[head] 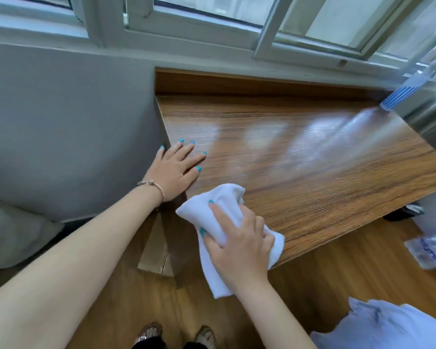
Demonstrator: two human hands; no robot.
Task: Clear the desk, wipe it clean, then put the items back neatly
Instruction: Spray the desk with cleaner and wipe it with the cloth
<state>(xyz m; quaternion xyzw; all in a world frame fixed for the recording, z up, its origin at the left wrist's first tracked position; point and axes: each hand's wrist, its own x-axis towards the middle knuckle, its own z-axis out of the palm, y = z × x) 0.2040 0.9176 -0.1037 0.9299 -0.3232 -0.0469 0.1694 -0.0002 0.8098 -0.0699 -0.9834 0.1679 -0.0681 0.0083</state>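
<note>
The right hand (239, 238) gripped a bunched white cloth (227, 222), judged soft, light and pliable, on the desk (312, 157); the left hand (178, 170) rested flat, fingers spread.

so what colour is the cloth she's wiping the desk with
White, plain with no pattern; the cloth shows in the head view, gripped in the right hand.
</note>
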